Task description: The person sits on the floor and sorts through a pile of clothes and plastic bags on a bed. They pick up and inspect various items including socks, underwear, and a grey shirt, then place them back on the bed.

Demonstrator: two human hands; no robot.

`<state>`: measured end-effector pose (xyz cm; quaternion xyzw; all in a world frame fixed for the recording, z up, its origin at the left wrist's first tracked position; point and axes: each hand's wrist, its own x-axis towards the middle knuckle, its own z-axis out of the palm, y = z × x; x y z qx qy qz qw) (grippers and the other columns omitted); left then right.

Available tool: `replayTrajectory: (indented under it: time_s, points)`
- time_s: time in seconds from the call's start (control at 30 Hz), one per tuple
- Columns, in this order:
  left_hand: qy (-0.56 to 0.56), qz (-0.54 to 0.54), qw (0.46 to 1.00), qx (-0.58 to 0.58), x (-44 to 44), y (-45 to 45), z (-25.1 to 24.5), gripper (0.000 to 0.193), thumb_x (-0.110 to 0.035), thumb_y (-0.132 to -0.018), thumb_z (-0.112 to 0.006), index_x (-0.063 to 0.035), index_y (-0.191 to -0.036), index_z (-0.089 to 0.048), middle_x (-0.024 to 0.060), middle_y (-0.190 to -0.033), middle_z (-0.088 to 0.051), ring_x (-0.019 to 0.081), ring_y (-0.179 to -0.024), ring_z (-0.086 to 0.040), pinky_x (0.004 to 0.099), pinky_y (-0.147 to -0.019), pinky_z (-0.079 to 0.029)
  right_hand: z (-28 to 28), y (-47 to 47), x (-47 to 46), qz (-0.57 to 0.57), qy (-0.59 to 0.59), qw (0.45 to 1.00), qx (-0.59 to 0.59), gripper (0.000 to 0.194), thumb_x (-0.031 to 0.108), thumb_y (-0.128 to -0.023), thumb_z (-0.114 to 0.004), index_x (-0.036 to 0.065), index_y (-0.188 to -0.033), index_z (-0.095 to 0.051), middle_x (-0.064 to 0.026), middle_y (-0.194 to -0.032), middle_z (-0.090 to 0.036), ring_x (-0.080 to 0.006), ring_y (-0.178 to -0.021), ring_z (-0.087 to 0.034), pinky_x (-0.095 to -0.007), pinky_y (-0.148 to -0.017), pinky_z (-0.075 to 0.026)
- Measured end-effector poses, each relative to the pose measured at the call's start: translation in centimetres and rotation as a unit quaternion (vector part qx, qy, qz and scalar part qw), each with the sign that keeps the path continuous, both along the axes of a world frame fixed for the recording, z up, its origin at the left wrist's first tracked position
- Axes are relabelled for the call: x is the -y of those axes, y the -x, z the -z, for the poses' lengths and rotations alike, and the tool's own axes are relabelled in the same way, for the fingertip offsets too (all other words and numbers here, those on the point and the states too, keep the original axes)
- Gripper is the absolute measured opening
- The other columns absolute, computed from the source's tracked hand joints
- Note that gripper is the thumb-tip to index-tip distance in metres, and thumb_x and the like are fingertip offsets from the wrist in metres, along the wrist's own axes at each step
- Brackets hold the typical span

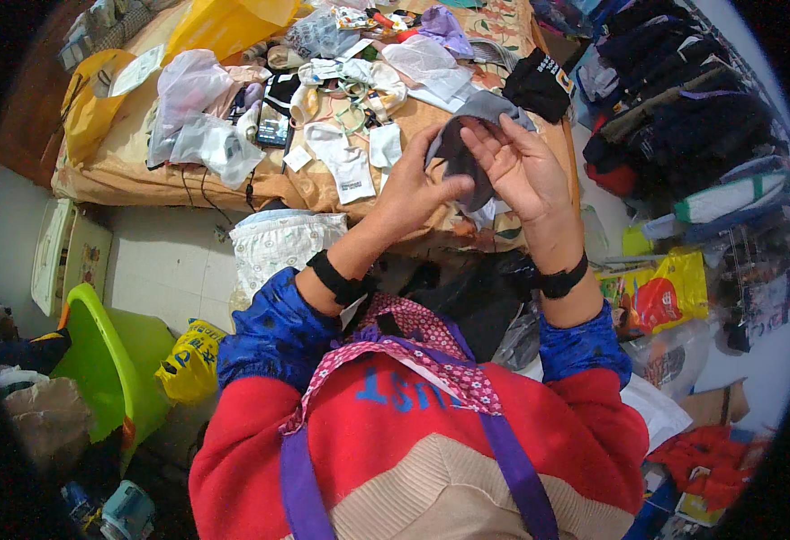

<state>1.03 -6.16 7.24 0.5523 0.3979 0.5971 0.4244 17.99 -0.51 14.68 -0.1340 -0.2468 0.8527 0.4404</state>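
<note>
Above the near edge of the bed, both hands hold a grey cloth item, rounded and cap-like, with its dark inner side towards me. My left hand has its left edge, thumb stretched across the front. At its upper right side is my right hand, palm turned towards me and fingertips at the opening. Just left of my hands lie a white sock bearing print and a small pale packet. A black cloth piece with white print rests beyond my right hand.
The patterned bedspread carries a phone, a clear plastic bag, a yellow bag and tangled cords. Dark clothes hang at right. A green plastic tub and a yellow bag stand at left on the floor.
</note>
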Motion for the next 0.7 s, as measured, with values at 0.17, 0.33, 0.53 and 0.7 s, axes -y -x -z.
replayTrajectory:
  time_s: [0.17,0.33,0.53,0.7]
  points:
    - [0.113,-0.012,0.976,0.184,-1.0,3.1,-1.1,0.013,-0.004,-0.089,-0.057,-0.0059,-0.100,-0.065,-0.0029,-0.084,-0.061,0.0056,-0.071,-0.054,0.0202,-0.062,-0.044,-0.6,-1.1,0.0,0.161,-0.164,0.947,0.225,0.020,0.017,-0.096,-0.056,-0.002,-0.103,-0.060,-0.0135,-0.095,-0.069,-0.0272,-0.084,-0.068,-0.0419,-0.079,-0.058]
    - [0.116,-0.014,0.980,0.160,-0.1,5.2,-3.6,0.013,-0.006,-0.091,-0.056,-0.0049,-0.100,-0.065,-0.0020,-0.083,-0.062,0.0048,-0.070,-0.055,0.0194,-0.059,-0.044,1.0,-1.4,-0.3,0.305,-0.344,0.672,0.581,0.036,0.021,-0.083,-0.070,0.000,-0.057,-0.057,-0.0062,-0.067,-0.065,-0.0174,-0.047,-0.050,-0.0315,-0.047,-0.037]
    - [0.147,0.011,0.989,0.007,2.0,7.5,-6.8,0.012,-0.005,-0.088,-0.057,-0.0022,-0.096,-0.066,-0.0020,-0.083,-0.064,0.0043,-0.071,-0.056,0.0202,-0.062,-0.046,1.1,-1.3,0.2,0.424,-0.602,0.348,0.580,0.020,0.014,-0.076,-0.066,-0.002,-0.064,-0.061,-0.0154,-0.090,-0.066,-0.0281,-0.075,-0.061,-0.0392,-0.063,-0.047]
    - [0.142,0.004,0.984,-0.108,3.1,10.2,-9.1,0.014,-0.010,-0.089,-0.062,-0.0017,-0.098,-0.067,-0.0028,-0.084,-0.063,0.0037,-0.076,-0.056,0.0189,-0.067,-0.046,1.1,-1.9,-0.8,0.049,-0.374,0.854,0.357,0.015,0.008,-0.080,-0.061,-0.001,-0.067,-0.062,-0.0054,-0.081,-0.066,-0.0133,-0.068,-0.060,-0.0265,-0.060,-0.046]
